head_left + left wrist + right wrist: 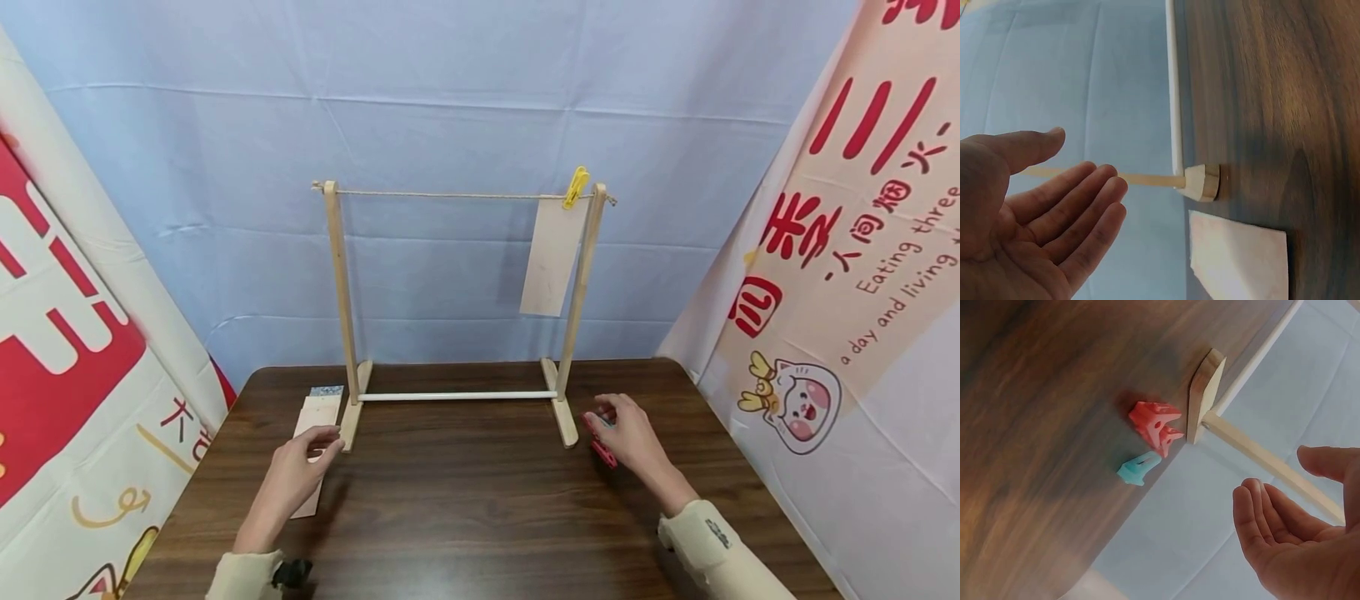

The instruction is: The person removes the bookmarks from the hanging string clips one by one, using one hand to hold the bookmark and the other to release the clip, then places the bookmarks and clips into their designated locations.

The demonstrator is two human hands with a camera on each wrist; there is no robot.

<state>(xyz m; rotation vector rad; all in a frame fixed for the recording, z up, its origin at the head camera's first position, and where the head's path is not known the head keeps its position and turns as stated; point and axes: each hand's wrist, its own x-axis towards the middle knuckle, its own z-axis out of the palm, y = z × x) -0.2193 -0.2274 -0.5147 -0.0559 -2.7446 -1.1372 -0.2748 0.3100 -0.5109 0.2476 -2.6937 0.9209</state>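
Note:
My left hand [294, 473] hovers over a small stack of pale rectangular cards [306, 505] at the table's left, its fingers relaxed and thumb apart, holding nothing. In the left wrist view, one pale card [1241, 256] lies beyond the fingertips. At the right side, my right hand [633, 437] is above red clothespins [1155, 424] and a teal clothespin [1139, 469]. Its palm shows bare in the right wrist view, with thumb and fingers apart. A pale card [551, 262] hangs from a string [442, 195], pinned by a yellow clothespin [576, 188] near the right post.
A wooden stand [341, 283] with two upright posts and a white crossbar [457, 396] stands at the back of the brown table [450, 492]. Blue cloth [450, 108] hangs behind it. Printed banners [832, 250] flank both sides.

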